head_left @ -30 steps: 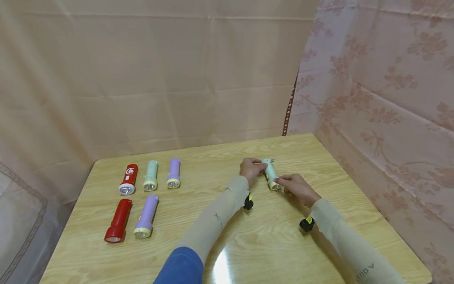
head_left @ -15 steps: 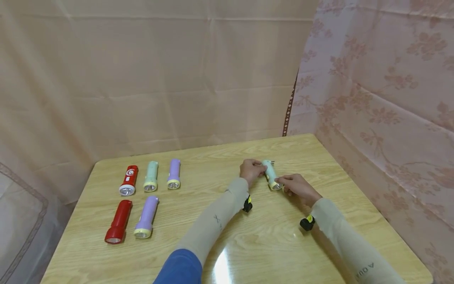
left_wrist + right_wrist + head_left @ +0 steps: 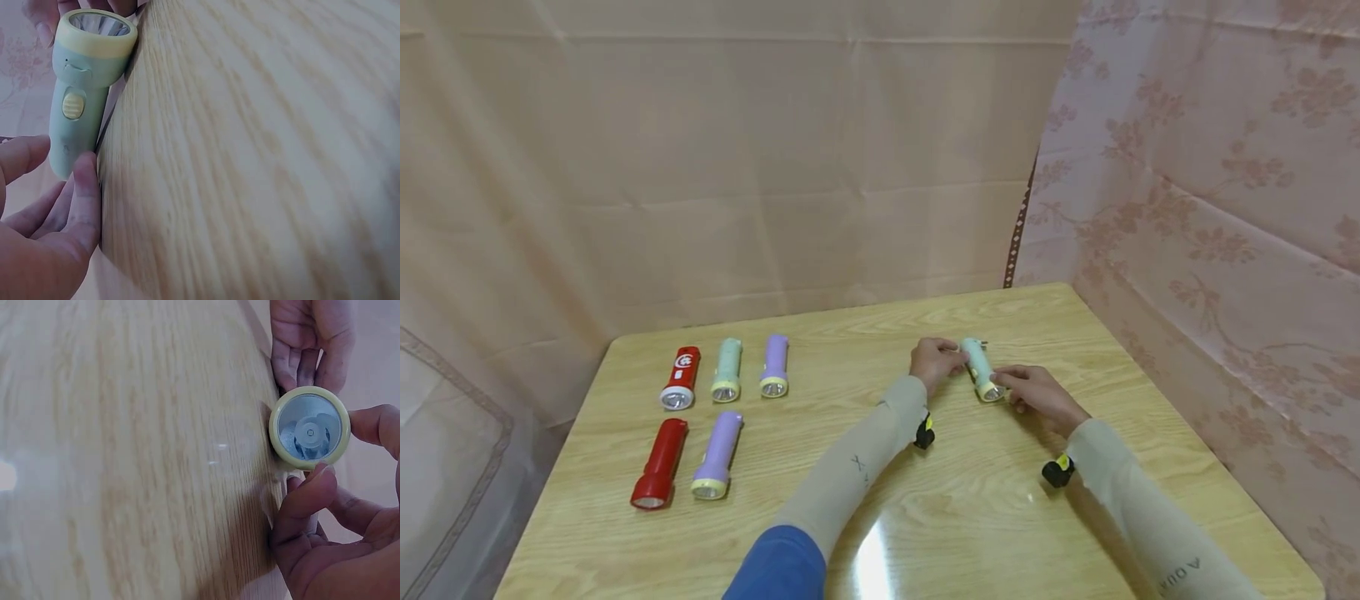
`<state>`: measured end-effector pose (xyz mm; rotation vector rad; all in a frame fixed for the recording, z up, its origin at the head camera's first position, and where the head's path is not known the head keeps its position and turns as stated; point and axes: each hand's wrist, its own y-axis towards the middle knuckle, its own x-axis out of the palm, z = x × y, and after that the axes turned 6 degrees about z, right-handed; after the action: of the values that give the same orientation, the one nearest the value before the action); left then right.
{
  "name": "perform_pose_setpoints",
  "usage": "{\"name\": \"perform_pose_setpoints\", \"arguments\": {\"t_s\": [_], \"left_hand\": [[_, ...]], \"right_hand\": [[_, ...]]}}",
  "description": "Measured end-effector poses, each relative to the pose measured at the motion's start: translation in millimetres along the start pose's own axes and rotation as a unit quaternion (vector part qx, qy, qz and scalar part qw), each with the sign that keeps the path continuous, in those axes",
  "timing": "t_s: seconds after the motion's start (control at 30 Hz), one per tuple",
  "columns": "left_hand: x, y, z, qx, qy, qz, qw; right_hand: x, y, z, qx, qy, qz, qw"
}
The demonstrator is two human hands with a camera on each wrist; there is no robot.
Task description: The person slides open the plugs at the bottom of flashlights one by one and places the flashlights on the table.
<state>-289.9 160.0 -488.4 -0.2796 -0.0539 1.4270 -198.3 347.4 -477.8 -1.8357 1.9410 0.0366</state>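
Observation:
A mint-green flashlight (image 3: 979, 365) with a pale yellow head lies on the right part of the table, its lens towards the person and metal plug prongs showing at the tail. At the tail end, my left hand (image 3: 931, 363) holds it with thumb and fingertips on either side, as the left wrist view shows. My right hand (image 3: 1037, 395) pinches the yellow rim (image 3: 342, 442) between thumb and fingers. The pale yellow slide switch (image 3: 73, 105) faces the left wrist camera.
On the left stand two rows of flashlights lying flat: a red-and-white one (image 3: 681, 377), a mint one (image 3: 727, 367) and a purple one (image 3: 775, 362) behind, a red one (image 3: 660, 462) and another purple one (image 3: 718, 454) in front. Curtains border the wooden table (image 3: 970, 517).
The head view has shifted slightly. Both hands stay at the mint flashlight, and the left fingertips overlap its tail less than before.

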Motion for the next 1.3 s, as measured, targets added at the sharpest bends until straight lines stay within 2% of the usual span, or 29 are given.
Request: {"name": "perform_pose_setpoints", "arguments": {"t_s": [0.23, 0.43, 0.63, 0.73, 0.87, 1.07, 1.3], "left_hand": [[-5.4, -2.5, -2.6, -0.004, -0.001, -0.009, 1.0000], [-11.2, -7.4, -4.2, 0.009, 0.019, -0.011, 0.9997], [-19.9, -13.4, -3.7, 0.009, 0.024, -0.021, 0.9994], [-25.9, -17.5, -2.9, 0.022, 0.023, -0.029, 0.9991], [-35.6, -23.1, -2.4, 0.051, 0.026, -0.048, 0.9972], [-49.1, -29.5, -4.3, 0.083, 0.061, -0.105, 0.9891], [-67.7, -38.3, -6.0, 0.103, 0.076, -0.142, 0.9816]], "right_hand": [[0, -5, -2, -0.004, -0.010, 0.005, 1.000], [1, -6, -3, -0.011, -0.017, 0.020, 1.000], [0, -10, -4, -0.032, -0.032, 0.037, 0.998], [-3, -14, -6, -0.047, -0.044, 0.043, 0.997], [-5, -19, -9, -0.062, -0.054, 0.053, 0.995], [-4, -25, -14, -0.074, -0.053, 0.072, 0.993], [8, -31, -24, -0.096, -0.060, 0.091, 0.989]]}}
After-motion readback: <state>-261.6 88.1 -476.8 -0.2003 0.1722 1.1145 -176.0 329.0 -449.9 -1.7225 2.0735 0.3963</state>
